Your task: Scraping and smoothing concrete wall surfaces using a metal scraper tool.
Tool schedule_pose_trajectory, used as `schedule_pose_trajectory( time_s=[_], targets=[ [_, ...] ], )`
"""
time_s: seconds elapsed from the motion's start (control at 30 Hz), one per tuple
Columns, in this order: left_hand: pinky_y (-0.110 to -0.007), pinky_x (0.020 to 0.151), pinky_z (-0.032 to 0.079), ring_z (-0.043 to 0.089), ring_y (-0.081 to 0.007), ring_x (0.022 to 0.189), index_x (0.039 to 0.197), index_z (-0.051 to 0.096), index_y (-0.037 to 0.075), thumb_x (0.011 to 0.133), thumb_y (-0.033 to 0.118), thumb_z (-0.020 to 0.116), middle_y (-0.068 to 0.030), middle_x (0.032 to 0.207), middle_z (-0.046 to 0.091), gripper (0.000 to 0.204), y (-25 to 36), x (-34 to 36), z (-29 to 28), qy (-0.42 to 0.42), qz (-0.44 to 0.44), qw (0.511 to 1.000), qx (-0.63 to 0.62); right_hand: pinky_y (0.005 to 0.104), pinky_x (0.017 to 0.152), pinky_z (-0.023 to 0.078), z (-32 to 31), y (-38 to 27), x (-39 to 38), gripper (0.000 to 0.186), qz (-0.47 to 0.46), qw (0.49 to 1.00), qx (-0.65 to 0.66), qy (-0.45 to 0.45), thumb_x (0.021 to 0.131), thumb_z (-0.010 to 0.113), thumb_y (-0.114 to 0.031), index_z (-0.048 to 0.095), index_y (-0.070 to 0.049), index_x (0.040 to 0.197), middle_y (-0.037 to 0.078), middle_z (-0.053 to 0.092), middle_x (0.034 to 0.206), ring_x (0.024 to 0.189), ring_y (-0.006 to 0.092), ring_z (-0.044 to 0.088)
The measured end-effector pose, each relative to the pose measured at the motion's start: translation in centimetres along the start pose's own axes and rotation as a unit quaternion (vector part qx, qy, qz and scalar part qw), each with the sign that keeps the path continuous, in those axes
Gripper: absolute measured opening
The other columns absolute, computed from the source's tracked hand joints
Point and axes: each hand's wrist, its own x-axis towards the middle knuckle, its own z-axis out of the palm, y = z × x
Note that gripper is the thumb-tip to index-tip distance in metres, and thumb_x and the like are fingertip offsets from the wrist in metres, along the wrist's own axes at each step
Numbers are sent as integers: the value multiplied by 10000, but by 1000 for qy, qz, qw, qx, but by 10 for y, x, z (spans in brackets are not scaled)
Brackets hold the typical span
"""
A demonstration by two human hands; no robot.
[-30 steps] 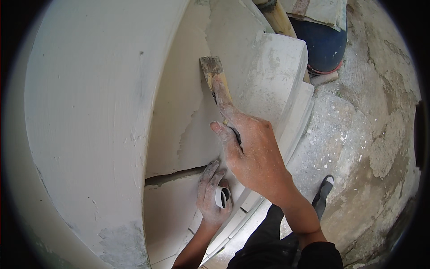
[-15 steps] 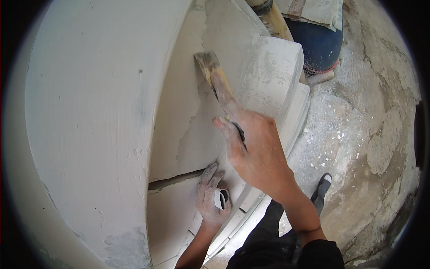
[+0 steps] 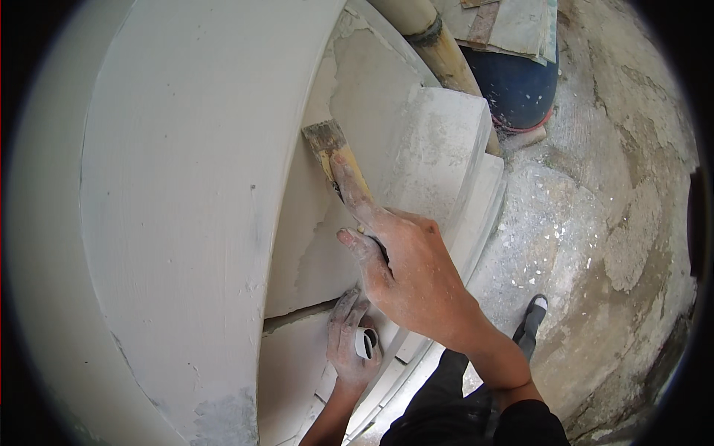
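My right hand [image 3: 416, 271] is closed around a flat scraper [image 3: 332, 156], stained yellow and dark, its index finger stretched along the tool. The scraper's broad end lies over a pale surface [image 3: 379, 74] with ragged darker patches, close to the edge of the big white wall panel [image 3: 186, 186]. Lower down, my left hand [image 3: 346, 351] rests by a dark gap [image 3: 301, 316] in that surface, its fingertips dusted white. A small rolled strip [image 3: 365, 343], white outside and dark inside, sits in its curled grip. The scraper's handle is mostly hidden in my right hand.
A pale stepped block [image 3: 439, 141] juts out right of the surface. Beyond it are a stained pipe [image 3: 446, 59] and a dark blue container [image 3: 513, 85] with boards [image 3: 513, 26] on top. White flecks dot the rough floor [image 3: 550, 215] near my foot [image 3: 532, 316].
My right hand and the scraper have moved left, bringing the broad end nearer the white panel's edge. The view has shifted a little; my left hand keeps its place by the gap.
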Motion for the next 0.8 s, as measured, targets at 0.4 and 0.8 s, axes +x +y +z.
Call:
schedule_pose_trajectory(
  time_s=[0.4,0.8],
  targets=[
    [-498,1016,481,619,-426,1164,1168,627,-28,780,-38,606,-246,1237,637,388,-3,0,-2,-16,4,999,-33,430,641,477,1,-12,13,617,1,1000,-10,22,871,520,43,403,48,1477,261,570,698,603,403,579],
    [-489,1047,461,602,-413,1210,1151,653,-3,817,-30,590,-233,1285,633,341,1,10,1,5,26,1000,-13,384,715,478,-23,3,36,554,-8,993,-5,118,958,565,-89,434,-18,1491,225,552,671,585,236,523]
  ],
)
